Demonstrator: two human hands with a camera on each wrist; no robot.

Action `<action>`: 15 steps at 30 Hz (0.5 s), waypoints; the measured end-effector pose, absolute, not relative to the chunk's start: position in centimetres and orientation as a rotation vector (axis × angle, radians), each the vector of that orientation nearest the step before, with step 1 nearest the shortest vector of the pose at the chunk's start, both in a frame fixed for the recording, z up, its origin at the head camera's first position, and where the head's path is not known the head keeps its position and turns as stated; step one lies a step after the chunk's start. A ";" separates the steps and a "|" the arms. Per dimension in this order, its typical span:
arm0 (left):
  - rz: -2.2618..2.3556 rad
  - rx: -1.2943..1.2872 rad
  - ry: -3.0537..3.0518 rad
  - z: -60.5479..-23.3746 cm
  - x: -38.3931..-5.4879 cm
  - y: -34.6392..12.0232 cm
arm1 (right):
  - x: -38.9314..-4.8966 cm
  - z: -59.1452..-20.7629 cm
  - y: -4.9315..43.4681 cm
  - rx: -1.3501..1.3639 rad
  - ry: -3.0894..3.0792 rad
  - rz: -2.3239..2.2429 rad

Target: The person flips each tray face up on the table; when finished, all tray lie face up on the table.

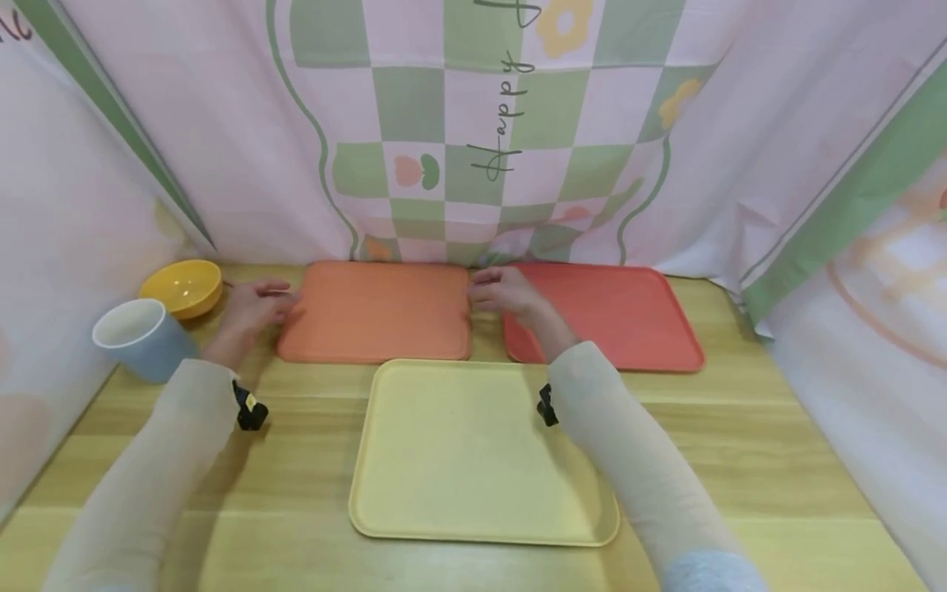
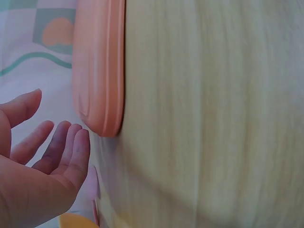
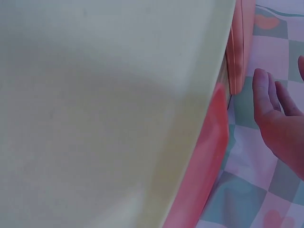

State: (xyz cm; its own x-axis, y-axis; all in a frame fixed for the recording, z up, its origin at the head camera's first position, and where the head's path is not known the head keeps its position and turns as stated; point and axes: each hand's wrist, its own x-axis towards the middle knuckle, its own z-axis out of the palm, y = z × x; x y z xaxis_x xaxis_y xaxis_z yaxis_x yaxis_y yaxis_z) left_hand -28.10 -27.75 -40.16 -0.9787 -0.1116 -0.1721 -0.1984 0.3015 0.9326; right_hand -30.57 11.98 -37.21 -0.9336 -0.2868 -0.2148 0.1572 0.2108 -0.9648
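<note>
At the back of the table lies an orange rectangular box or tray (image 1: 377, 312) with rounded corners; its side shows thick with ridged lines in the left wrist view. My left hand (image 1: 255, 312) hovers by its left end, fingers loosely bent, fingertips close to the corner. Beside its right end is my right hand (image 1: 506, 293), above the gap to a red tray (image 1: 607, 316); its fingers are extended. In both wrist views the left hand (image 2: 52, 161) and right hand (image 3: 280, 114) hold nothing. A pale yellow tray (image 1: 473, 452) lies in front, partly below the right forearm.
To the left stand a blue cup (image 1: 151, 341), white inside and tilted-looking, and a yellow bowl (image 1: 183, 289) behind it. A patterned curtain (image 1: 473, 107) hangs right behind the trays and along both sides. Wooden tabletop (image 1: 296, 477) shows around the yellow tray.
</note>
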 end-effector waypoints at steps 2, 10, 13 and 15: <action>1.786 -0.294 2.457 -40.3 -28.2 -27.9 | -30.7 -37.4 11.9 -0.114 2.143 -1.761; 1.695 -0.344 2.482 -41.0 -28.6 -28.7 | -30.8 -38.2 11.2 -0.056 2.086 -1.782; 1.659 -0.331 2.485 -41.0 -28.7 -28.6 | -30.8 -38.4 11.4 -0.011 2.040 -1.802; 1.655 -0.325 2.481 -41.0 -28.7 -28.4 | -30.8 -38.5 11.5 0.011 2.019 -1.808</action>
State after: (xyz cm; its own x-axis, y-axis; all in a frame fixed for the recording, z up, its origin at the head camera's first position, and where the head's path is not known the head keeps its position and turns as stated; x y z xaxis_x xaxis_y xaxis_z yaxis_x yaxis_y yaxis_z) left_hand -28.73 -28.38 -40.98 -0.9666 -0.1003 -0.2359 -0.2563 0.3711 0.8925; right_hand -30.76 11.53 -38.52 -0.9084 -0.2731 -0.3167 0.2846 0.1510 -0.9467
